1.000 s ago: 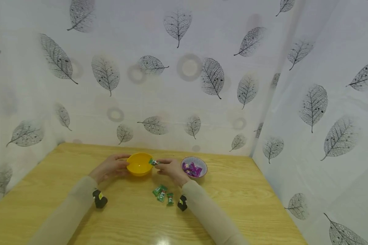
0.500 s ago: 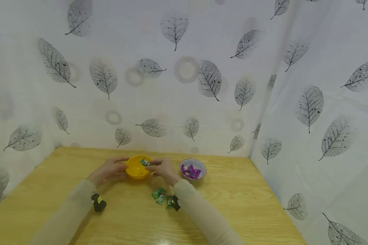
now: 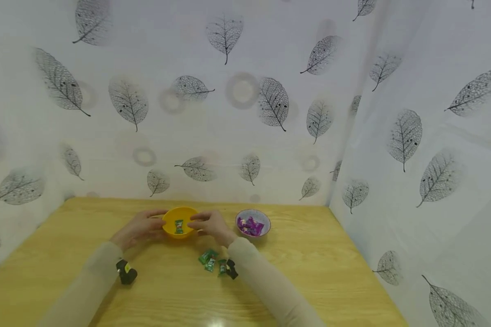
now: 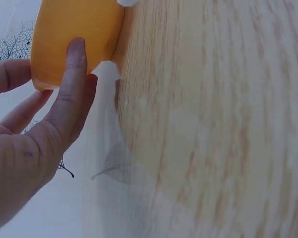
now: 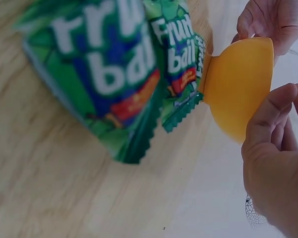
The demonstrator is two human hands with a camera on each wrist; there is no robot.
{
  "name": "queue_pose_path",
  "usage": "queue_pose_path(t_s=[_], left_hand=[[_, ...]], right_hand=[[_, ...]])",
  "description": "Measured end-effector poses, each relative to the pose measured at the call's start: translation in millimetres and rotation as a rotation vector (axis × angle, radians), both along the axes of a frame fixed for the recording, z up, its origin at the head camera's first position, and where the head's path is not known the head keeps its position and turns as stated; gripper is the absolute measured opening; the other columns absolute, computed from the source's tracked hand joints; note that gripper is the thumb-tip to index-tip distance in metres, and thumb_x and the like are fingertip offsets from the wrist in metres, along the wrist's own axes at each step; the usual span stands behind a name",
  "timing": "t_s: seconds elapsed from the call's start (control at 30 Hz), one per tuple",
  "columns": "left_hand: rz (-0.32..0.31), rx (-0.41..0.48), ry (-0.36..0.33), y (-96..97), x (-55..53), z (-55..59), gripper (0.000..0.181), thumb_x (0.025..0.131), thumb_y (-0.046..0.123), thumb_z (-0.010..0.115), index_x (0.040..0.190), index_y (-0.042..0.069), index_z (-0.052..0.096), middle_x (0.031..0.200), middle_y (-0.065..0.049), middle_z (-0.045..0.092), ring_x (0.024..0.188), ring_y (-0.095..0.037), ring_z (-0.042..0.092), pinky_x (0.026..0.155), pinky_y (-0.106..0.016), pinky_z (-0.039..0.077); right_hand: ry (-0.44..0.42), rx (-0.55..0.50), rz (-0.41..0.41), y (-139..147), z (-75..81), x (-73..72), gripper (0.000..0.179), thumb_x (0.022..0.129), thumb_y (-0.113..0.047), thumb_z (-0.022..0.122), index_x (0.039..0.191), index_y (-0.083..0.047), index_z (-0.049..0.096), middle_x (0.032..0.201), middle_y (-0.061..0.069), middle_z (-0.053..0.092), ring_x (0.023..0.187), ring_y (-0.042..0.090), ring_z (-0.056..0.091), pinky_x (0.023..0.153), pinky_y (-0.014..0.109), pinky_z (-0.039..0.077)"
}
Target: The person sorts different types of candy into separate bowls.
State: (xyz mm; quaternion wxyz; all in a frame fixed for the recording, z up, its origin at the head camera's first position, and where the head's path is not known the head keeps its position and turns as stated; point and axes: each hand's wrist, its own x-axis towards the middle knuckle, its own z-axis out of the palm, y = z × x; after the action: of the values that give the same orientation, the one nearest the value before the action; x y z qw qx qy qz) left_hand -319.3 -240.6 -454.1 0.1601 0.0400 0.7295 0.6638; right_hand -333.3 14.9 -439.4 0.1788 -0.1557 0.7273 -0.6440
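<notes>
In the head view my left hand [image 3: 141,229] holds the side of a small yellow bowl [image 3: 169,230], fingers against its outer wall and rim. One green-wrapped candy [image 3: 179,226] lies inside. At the bowl's right rim my right hand [image 3: 214,228] has its fingers loosely extended, with nothing seen between them. Several more green-wrapped candies [image 3: 208,259] lie on the table in front of the bowl; the right wrist view shows "Fruit ball" lettering on a candy wrapper [image 5: 114,69]. The left wrist view shows fingertips [image 4: 76,52] on the yellow wall.
To the right of the right hand stands a pale bowl [image 3: 266,222] with several purple-wrapped candies [image 3: 251,226]. The wooden table [image 3: 311,272] ends at a white leaf-patterned curtain [image 3: 212,136] at the back and sides.
My right hand has moved left to the yellow bowl and let go of the green-wrapped candy, which now lies inside. My left hand has stayed at the bowl. The head view has shifted slightly.
</notes>
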Motion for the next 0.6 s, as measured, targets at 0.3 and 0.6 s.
queue_pose_path(t_s=[0.3, 0.6], left_hand=[[0.003, -0.011, -0.011, -0.5, 2.1, 0.8, 0.061, 0.099, 0.009, 0.053, 0.151, -0.005, 0.025, 0.145, -0.036, 0.037, 0.110, -0.022, 0.062, 0.097, -0.046, 0.052], [-0.007, -0.008, -0.009, -0.3, 1.3, 2.7, 0.060, 0.100, 0.010, 0.052, 0.152, -0.005, 0.024, 0.147, -0.035, 0.035, 0.108, -0.019, 0.062, 0.097, -0.044, 0.053]], right_hand=[[-0.021, -0.007, 0.132, 13.0, 1.1, 2.6, 0.036, 0.093, -0.007, 0.064, 0.126, 0.007, 0.060, 0.129, 0.021, 0.062, 0.101, 0.029, 0.066, 0.095, 0.044, 0.055], [-0.071, -0.007, 0.217, 36.4, 0.2, 1.8, 0.041, 0.096, -0.010, 0.061, 0.134, 0.003, 0.055, 0.140, 0.020, 0.054, 0.120, 0.037, 0.057, 0.103, 0.049, 0.048]])
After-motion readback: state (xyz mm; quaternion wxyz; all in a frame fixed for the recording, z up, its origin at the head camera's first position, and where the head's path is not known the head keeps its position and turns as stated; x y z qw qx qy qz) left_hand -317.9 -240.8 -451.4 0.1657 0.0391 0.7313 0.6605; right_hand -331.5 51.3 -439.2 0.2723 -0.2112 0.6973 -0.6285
